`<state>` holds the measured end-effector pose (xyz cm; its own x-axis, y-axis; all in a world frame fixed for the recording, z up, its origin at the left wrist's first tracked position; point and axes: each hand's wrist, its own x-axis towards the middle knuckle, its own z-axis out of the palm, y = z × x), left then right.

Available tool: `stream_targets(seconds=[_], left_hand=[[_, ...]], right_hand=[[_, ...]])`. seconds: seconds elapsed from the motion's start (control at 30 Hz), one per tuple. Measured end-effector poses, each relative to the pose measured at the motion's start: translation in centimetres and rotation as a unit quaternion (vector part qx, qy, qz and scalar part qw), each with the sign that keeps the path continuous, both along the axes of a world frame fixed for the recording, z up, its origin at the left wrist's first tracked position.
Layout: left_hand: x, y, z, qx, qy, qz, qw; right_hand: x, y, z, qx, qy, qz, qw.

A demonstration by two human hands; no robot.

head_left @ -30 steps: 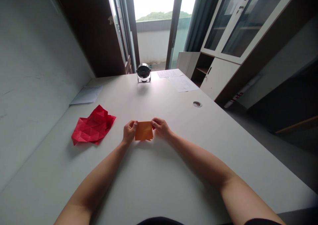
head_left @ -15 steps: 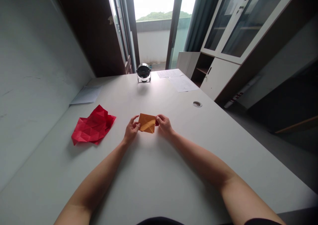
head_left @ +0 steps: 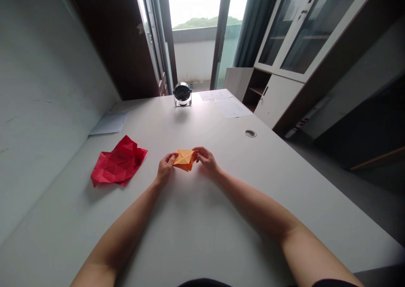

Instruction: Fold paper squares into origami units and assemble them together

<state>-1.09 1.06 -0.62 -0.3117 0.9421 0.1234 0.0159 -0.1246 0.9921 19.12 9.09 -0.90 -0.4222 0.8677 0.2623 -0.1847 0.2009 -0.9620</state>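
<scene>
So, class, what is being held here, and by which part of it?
The folded orange paper: the left hand grips its left edge, and the right hand has its upper right corner at the fingers.

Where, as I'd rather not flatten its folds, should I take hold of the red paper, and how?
I'd pinch the red paper lightly at its right edge, coming from the right, nearer the left hand: that edge seems to rise off the white table, while the creased middle lies lower.
</scene>
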Motion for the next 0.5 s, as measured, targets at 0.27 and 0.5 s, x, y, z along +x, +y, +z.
stream_targets(seconds=[0.27, 0.5], left_hand=[[0.09, -0.12, 0.03, -0.001, 0.004, -0.015, 1.0], [0.36, -0.38, 0.69, -0.004, 0.028, -0.061, 0.998]], right_hand=[[-0.25, -0.12, -0.21, 0.02, -0.053, 0.033, 0.998], [-0.26, 0.57, -0.66, -0.08, -0.012, 0.034, 0.996]])
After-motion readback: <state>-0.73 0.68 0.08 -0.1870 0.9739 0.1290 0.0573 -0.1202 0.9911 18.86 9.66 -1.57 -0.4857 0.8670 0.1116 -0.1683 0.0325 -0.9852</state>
